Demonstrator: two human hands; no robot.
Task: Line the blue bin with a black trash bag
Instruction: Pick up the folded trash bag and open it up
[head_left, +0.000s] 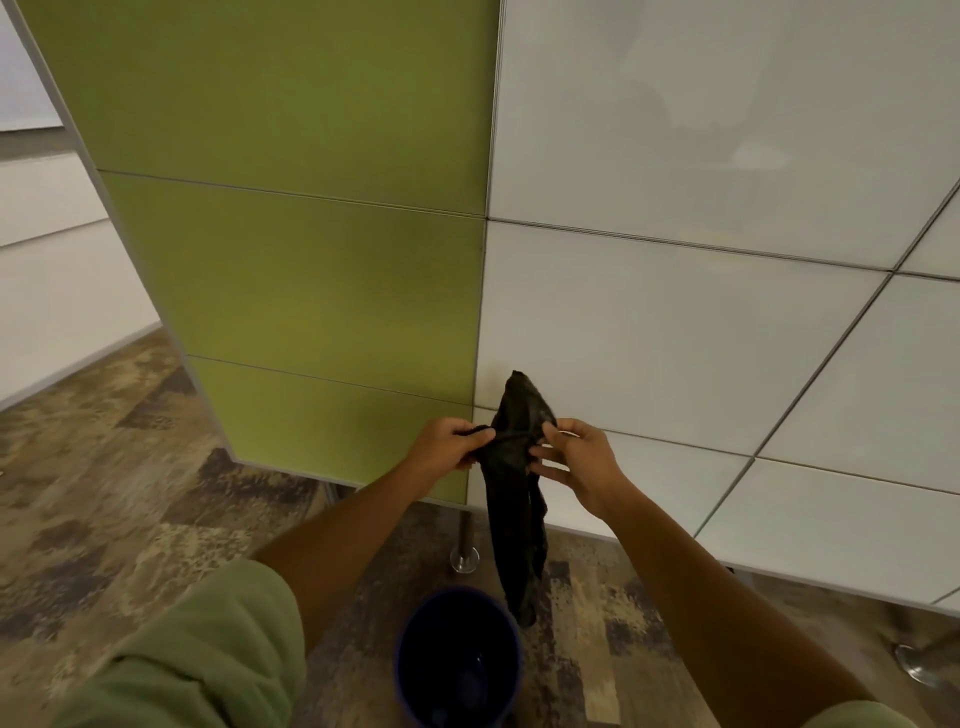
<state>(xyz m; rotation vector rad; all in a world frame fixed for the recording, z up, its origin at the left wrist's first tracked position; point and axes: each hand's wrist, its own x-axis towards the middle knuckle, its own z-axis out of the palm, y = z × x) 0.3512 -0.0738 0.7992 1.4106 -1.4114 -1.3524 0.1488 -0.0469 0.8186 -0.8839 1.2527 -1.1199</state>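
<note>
A black trash bag (519, 519) hangs bunched and narrow in front of me, its lower end dangling near the rim of the blue bin (410, 675). My left hand (447, 447) pinches the bag's upper part from the left. My right hand (576, 467) grips the same part from the right, fingers partly spread. A short tip of the bag sticks up above both hands. The round blue bin stands upright on the floor below my hands, its dark inside showing nothing I can make out.
A green partition panel (291, 234) and a white panel wall (701, 312) stand close ahead. Metal feet (464, 558) support the panels near the bin; another foot (919, 667) is at the right. Patterned carpet (130, 493) spreads to the left.
</note>
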